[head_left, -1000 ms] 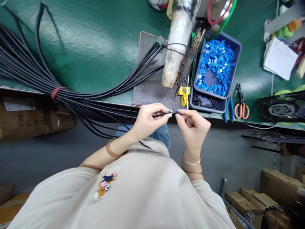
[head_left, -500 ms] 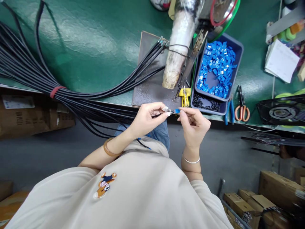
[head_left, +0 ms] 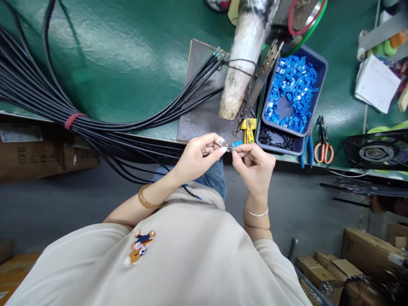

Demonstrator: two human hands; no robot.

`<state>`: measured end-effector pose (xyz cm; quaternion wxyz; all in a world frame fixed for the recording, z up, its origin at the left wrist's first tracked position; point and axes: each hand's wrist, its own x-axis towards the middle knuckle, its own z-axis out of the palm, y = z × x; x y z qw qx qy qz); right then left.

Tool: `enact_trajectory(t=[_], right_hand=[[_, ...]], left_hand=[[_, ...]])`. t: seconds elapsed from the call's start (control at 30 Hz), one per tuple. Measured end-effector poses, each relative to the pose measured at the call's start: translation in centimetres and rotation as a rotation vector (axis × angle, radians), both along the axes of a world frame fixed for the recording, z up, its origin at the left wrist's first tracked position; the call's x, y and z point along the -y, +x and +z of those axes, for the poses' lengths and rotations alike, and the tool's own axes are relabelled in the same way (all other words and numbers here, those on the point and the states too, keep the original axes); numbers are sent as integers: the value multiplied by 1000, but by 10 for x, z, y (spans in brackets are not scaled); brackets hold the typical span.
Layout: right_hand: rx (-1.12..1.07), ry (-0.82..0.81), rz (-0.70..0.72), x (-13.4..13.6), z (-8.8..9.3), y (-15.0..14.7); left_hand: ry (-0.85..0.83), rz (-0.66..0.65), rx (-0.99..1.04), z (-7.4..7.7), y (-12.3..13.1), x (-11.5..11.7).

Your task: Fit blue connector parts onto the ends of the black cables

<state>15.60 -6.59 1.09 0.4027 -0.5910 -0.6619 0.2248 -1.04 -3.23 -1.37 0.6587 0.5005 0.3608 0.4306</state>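
Note:
My left hand (head_left: 199, 157) is closed in a pinch on the end of a black cable, where short thin wires poke out past the fingertips. A small white piece (head_left: 220, 142) shows at the index finger. Close against it, my right hand (head_left: 255, 165) is closed too, thumb and index finger meeting at the wire tips. A small blue connector (head_left: 237, 144) shows just above those right fingertips; its lower edge is hidden by them. Just beyond the hands lies a yellow hand tool (head_left: 248, 129) on a dark board (head_left: 199, 119) at the bench edge.
A bundle of black cables (head_left: 127, 126), tied with a red band (head_left: 74, 119), runs in from the left. A wrapped lamp-like tube (head_left: 237, 72) overhangs the board. Right of it stand a tray of blue connectors (head_left: 322, 70), a tray of black bits (head_left: 298, 146), pliers (head_left: 323, 148) and a fan (head_left: 376, 149).
My right hand has shifted slightly left, its fingertips nearer the left ones. The blue connector now shows above the right fingertips and tilts up more. The left hand keeps its pinch.

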Motion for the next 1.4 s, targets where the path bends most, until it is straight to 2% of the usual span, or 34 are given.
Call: enact_trajectory(t=[0.13, 0.2, 0.3, 0.37, 0.43, 0.53, 0.63, 0.9, 1.23, 1.4], right_hand=[[-179, -72, 2, -2, -6, 2], [-280, 25, -51, -2, -6, 2], [-388, 259, -143, 1, -2, 3], [-336, 323, -200, 4, 1, 4], [-143, 339, -210, 6, 2, 4], [216, 387, -94, 7, -1, 4], [370, 446, -14, 4, -8, 1], [148, 367, -59, -4, -18, -3], [88, 346, -52, -11, -20, -1], [60, 384, -46, -11, -19, -3]], left_hand=[[-13, -1, 34, 1, 1, -1], [36, 17, 31, 1, 2, 0], [89, 75, -11, 1, 5, 0], [105, 111, -40, 1, 6, -1], [104, 126, -47, 2, 8, -2], [69, 146, -37, 4, 10, -4], [48, 179, -47, 5, 14, -7], [123, 232, -82, 4, 21, -13], [143, 256, -127, 7, 23, -16], [141, 282, -112, 9, 23, -17]])
